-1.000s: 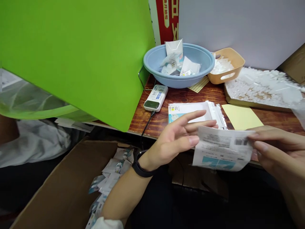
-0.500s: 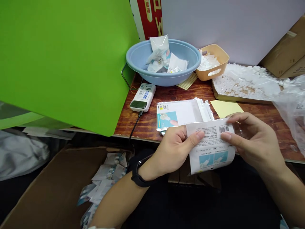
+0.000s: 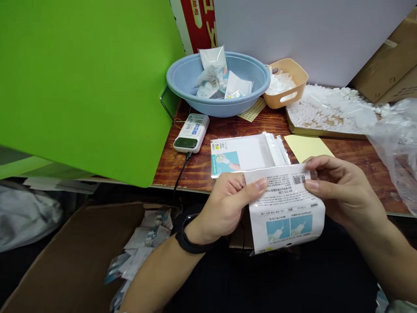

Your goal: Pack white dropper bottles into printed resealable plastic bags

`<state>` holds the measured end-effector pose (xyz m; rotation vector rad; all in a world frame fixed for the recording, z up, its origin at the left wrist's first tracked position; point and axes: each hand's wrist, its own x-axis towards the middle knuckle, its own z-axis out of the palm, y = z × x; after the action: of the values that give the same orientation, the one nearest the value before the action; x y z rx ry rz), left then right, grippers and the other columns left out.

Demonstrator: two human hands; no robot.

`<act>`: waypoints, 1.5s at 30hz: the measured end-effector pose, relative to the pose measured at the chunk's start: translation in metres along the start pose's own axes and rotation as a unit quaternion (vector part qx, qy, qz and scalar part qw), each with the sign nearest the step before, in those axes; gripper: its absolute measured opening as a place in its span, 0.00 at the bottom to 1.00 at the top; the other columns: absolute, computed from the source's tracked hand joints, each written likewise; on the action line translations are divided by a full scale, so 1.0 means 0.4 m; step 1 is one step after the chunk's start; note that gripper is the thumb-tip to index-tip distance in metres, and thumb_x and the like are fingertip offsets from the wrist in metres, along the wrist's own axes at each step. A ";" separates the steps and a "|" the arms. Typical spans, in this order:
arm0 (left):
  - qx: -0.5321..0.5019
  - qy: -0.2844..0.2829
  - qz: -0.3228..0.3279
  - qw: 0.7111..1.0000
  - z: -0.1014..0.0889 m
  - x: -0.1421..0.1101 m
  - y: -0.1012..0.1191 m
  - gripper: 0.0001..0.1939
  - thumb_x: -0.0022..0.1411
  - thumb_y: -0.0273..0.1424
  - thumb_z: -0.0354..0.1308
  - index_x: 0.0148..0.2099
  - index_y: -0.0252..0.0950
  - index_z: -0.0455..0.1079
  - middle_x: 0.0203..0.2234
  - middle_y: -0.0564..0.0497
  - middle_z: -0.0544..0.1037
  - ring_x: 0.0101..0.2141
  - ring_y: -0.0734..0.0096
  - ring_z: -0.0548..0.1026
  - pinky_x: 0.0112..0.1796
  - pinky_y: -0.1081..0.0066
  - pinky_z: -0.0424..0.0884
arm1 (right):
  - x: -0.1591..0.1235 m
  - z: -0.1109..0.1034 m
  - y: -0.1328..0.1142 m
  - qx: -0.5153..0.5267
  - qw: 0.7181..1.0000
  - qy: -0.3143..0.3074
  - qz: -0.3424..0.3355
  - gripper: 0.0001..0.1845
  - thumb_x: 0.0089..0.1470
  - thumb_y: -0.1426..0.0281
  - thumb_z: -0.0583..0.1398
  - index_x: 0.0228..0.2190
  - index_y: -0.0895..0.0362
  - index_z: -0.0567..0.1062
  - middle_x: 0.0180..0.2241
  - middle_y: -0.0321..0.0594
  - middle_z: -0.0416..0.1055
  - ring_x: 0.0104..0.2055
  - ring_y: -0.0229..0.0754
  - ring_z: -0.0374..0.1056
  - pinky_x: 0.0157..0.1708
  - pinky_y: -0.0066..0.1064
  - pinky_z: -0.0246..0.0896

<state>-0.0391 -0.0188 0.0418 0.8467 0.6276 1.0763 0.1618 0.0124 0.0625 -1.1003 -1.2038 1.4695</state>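
Note:
Both of my hands hold one white printed pouch [image 3: 286, 213] with a barcode and two blue pictures, in front of the table's near edge. My left hand [image 3: 228, 204], a black band on its wrist, pinches the pouch's top left corner. My right hand [image 3: 339, 191] pinches its top right corner beside the barcode. Just behind the pouch a stack of the same flat pouches [image 3: 247, 153] lies on the wooden table [image 3: 208, 156].
A blue basin [image 3: 182, 82] with a few pouches stands at the back, an orange basket [image 3: 293, 87] beside it. A tray of white bits [image 3: 329, 115], a yellow sheet [image 3: 306, 145], a white device with a cable [image 3: 191, 132], a green board [image 3: 84, 82], a cardboard box of pouches [image 3: 81, 261] below left.
My left hand came in from open and took the pouch's top left corner. The pouch has shifted left and now hangs lower, held at both top corners. The view has turned to the right.

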 end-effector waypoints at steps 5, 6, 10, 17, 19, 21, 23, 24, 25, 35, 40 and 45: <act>-0.008 0.009 0.014 1.000 0.005 -0.007 -0.001 0.11 0.57 0.37 0.64 0.32 0.34 0.80 0.28 0.46 0.82 0.33 0.60 0.80 0.34 0.67 0.76 | 0.003 0.000 -0.006 0.010 1.000 -0.012 0.012 0.12 0.32 0.70 0.74 0.23 0.49 0.80 0.22 0.34 0.70 0.21 0.36 0.65 0.17 0.27 0.63; 0.015 0.010 0.018 1.000 0.002 -0.007 -0.004 0.12 0.57 0.38 0.64 0.32 0.34 0.80 0.28 0.46 0.82 0.33 0.60 0.80 0.34 0.67 0.75 | 0.003 -0.002 -0.004 0.003 1.000 -0.014 0.001 0.11 0.32 0.69 0.73 0.23 0.50 0.79 0.23 0.34 0.70 0.21 0.35 0.64 0.16 0.26 0.61; 0.073 0.047 0.045 0.995 -0.002 0.000 -0.024 0.15 0.61 0.40 0.60 0.37 0.33 0.79 0.31 0.46 0.82 0.34 0.64 0.79 0.36 0.69 0.74 | 0.002 -0.008 0.013 -0.054 0.998 -0.023 -0.035 0.08 0.42 0.66 0.70 0.28 0.52 0.79 0.28 0.36 0.70 0.24 0.36 0.63 0.17 0.26 0.58; 0.074 0.100 0.049 0.991 0.036 0.015 -0.043 0.14 0.53 0.37 0.68 0.40 0.34 0.78 0.38 0.48 0.83 0.38 0.63 0.79 0.39 0.69 0.75 | 0.005 0.034 0.047 -0.120 0.988 0.036 -0.093 0.21 0.38 0.65 0.73 0.31 0.52 0.69 0.29 0.33 0.67 0.30 0.37 0.64 0.26 0.27 0.62; 0.092 0.105 0.052 0.989 0.038 0.016 -0.039 0.12 0.52 0.35 0.69 0.38 0.34 0.78 0.39 0.48 0.83 0.39 0.61 0.80 0.39 0.68 0.76 | 0.011 0.041 0.049 -0.138 0.985 0.045 -0.096 0.24 0.36 0.65 0.74 0.32 0.52 0.67 0.29 0.33 0.67 0.30 0.37 0.64 0.25 0.27 0.62; 0.117 0.103 0.055 0.986 0.036 0.017 -0.033 0.11 0.53 0.35 0.68 0.37 0.34 0.78 0.38 0.47 0.83 0.39 0.61 0.80 0.39 0.68 0.76 | 0.015 0.040 0.050 -0.140 0.984 0.037 -0.098 0.25 0.35 0.65 0.74 0.32 0.52 0.67 0.30 0.34 0.68 0.30 0.38 0.64 0.25 0.27 0.62; 0.147 0.100 0.054 0.982 0.031 0.016 -0.026 0.11 0.54 0.36 0.67 0.36 0.34 0.79 0.35 0.48 0.83 0.38 0.61 0.80 0.38 0.67 0.76 | 0.017 0.036 0.050 -0.143 0.984 0.030 -0.103 0.24 0.36 0.65 0.74 0.32 0.52 0.67 0.31 0.34 0.68 0.30 0.38 0.65 0.25 0.27 0.62; 0.164 0.101 0.052 0.980 0.028 0.015 -0.024 0.11 0.54 0.36 0.67 0.36 0.34 0.79 0.34 0.48 0.83 0.37 0.61 0.80 0.38 0.67 0.76 | 0.018 0.034 0.050 -0.145 0.984 0.026 -0.104 0.24 0.37 0.65 0.74 0.32 0.52 0.68 0.31 0.35 0.68 0.30 0.38 0.65 0.25 0.28 0.63; 0.178 0.102 0.048 0.978 0.026 0.014 -0.021 0.11 0.54 0.36 0.66 0.35 0.34 0.79 0.32 0.48 0.83 0.36 0.61 0.80 0.37 0.68 0.76 | 0.019 0.032 0.049 -0.145 0.984 0.022 -0.105 0.23 0.37 0.65 0.74 0.32 0.52 0.68 0.31 0.35 0.69 0.30 0.38 0.65 0.25 0.28 0.63; 0.105 0.070 0.033 0.991 0.001 0.006 -0.012 0.11 0.54 0.32 0.67 0.39 0.33 0.79 0.36 0.47 0.83 0.37 0.60 0.80 0.39 0.66 0.77 | 0.028 0.005 0.029 -0.068 0.996 -0.020 -0.060 0.18 0.35 0.69 0.74 0.27 0.55 0.73 0.29 0.34 0.70 0.29 0.35 0.67 0.24 0.26 0.66; 0.094 0.060 0.022 0.993 -0.015 0.000 -0.013 0.11 0.56 0.32 0.65 0.41 0.33 0.79 0.38 0.45 0.83 0.38 0.60 0.80 0.40 0.65 0.77 | 0.015 -0.012 0.024 -0.033 0.999 -0.034 -0.003 0.16 0.37 0.70 0.73 0.28 0.55 0.74 0.27 0.33 0.70 0.22 0.32 0.65 0.15 0.23 0.61; 0.060 0.038 0.023 0.997 -0.019 -0.004 -0.008 0.09 0.57 0.28 0.65 0.41 0.35 0.80 0.37 0.46 0.83 0.38 0.62 0.81 0.39 0.68 0.77 | 0.008 -0.013 0.015 0.016 0.998 -0.042 0.035 0.15 0.37 0.71 0.73 0.27 0.56 0.75 0.25 0.32 0.70 0.19 0.30 0.64 0.15 0.21 0.62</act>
<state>-0.0443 -0.0188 0.0351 0.9315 0.7446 1.1252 0.1655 0.0157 0.0556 -1.0776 -1.2057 1.5974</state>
